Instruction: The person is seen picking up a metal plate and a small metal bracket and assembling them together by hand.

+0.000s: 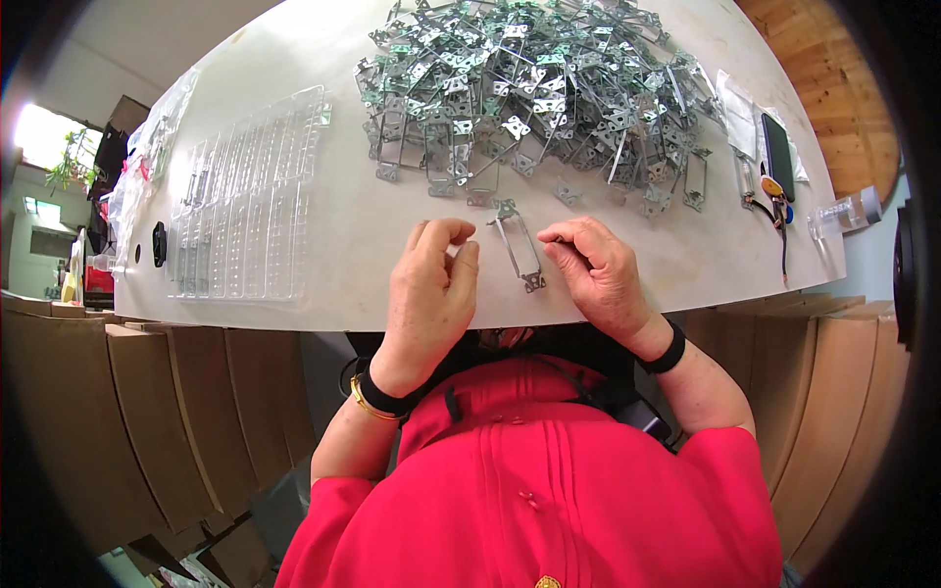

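Observation:
A metal bracket, a long narrow frame with flat perforated ends, lies on the table between my two hands. To its left is my left hand, fingers curled in and thumb close to the index finger. On the other side is my right hand, closed, with its thumb and fingertips bent together and a dark patch between them. Neither hand visibly touches the bracket. The insides of both hands are hidden, so I cannot make out what they hold, if anything. Beyond them rises a large pile of similar metal brackets.
A clear plastic tray with long slots lies at the left, some metal pieces in it. A small black object sits beside it. At the right are a phone, a cord with keys, and a clear plastic cylinder. Cardboard boxes stand below the table edge.

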Tool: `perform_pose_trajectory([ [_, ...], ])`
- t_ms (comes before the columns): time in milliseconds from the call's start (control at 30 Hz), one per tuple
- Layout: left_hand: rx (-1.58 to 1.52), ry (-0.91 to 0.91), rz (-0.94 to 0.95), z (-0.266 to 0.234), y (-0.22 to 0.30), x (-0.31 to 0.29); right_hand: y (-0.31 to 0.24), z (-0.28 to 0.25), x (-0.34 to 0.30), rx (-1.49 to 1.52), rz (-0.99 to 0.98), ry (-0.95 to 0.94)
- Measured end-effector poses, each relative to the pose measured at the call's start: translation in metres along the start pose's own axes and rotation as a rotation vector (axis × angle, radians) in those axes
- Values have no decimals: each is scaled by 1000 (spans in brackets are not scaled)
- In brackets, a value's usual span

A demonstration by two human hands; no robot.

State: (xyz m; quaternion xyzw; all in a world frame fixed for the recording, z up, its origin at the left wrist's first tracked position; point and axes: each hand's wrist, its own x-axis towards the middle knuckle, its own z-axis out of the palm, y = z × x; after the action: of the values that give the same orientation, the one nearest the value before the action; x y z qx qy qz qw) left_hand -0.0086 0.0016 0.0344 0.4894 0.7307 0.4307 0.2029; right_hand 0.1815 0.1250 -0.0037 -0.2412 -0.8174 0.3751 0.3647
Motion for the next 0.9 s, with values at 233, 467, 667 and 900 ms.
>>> perform_pose_trajectory([
  [233, 244, -15, 217, 20, 10, 5, -2, -1, 1, 2, -3, -2],
  [467, 271, -115, 149, 12, 6, 1, -2, 0, 1, 20, 14, -5],
  [667, 286, -37, 120, 13, -1, -3, -2, -1, 1, 12, 10, -8],
  [900, 310, -113, 192, 12, 8, 7, -1, 0, 1, -9, -9, -8],
])
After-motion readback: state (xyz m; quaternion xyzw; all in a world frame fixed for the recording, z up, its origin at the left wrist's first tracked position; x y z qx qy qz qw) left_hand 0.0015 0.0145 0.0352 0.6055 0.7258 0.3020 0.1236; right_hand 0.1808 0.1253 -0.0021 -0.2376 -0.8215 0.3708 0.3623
